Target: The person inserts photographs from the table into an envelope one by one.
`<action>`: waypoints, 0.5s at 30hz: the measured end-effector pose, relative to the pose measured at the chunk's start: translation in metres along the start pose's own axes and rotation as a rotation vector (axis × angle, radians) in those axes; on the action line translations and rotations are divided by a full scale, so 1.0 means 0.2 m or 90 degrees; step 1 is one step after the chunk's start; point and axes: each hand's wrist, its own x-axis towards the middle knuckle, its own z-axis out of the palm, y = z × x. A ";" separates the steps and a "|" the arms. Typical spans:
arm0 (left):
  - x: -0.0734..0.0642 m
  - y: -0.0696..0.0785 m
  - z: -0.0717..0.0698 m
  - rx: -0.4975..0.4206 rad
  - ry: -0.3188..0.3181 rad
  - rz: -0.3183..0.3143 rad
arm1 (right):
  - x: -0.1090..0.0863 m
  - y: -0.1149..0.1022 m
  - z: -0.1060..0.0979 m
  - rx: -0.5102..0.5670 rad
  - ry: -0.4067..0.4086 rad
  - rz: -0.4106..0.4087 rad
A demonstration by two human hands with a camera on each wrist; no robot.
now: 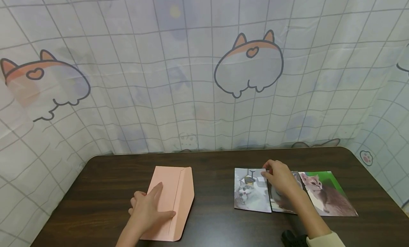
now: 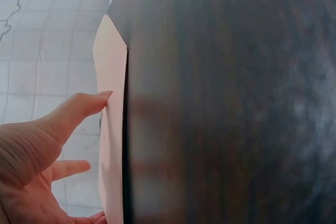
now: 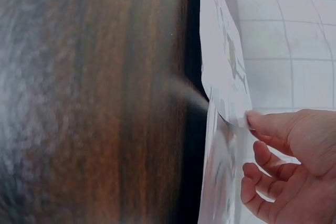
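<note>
A pink envelope [image 1: 166,201] with its flap folded out lies on the left half of the table. My left hand [image 1: 145,211] rests on it, thumb and fingers spread; the left wrist view shows the thumb touching the envelope's surface. To the right, three cat pictures lie in a row. My right hand [image 1: 281,177] pinches the upper right edge of the leftmost one, a pale grey cat card [image 1: 247,197], between thumb and forefinger. That edge is slightly raised in the right wrist view. The middle cat card [image 1: 282,201] is partly hidden under my hand.
At the right end of the row lies a brown cat card [image 1: 332,201] with a green background. A black object [image 1: 292,239] shows by my right sleeve. The dark wooden table [image 1: 214,229] meets a white checked curtain [image 1: 198,108] behind.
</note>
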 end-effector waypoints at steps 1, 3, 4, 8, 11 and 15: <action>0.00 0.00 0.00 0.000 0.003 0.003 | 0.00 0.00 0.00 0.000 0.001 0.000; -0.01 0.00 0.00 0.002 0.008 0.006 | 0.00 0.00 0.00 0.001 0.003 -0.001; -0.01 0.00 0.00 0.003 0.010 0.009 | 0.00 0.00 0.00 0.002 0.003 -0.002; -0.02 0.00 0.00 0.013 0.020 0.021 | -0.01 0.00 0.00 0.009 0.008 -0.005; -0.02 0.00 0.00 0.024 0.026 0.039 | -0.01 0.00 0.00 0.019 0.013 -0.006; -0.02 0.01 0.00 0.032 0.025 0.058 | -0.02 0.00 -0.01 0.033 0.024 -0.012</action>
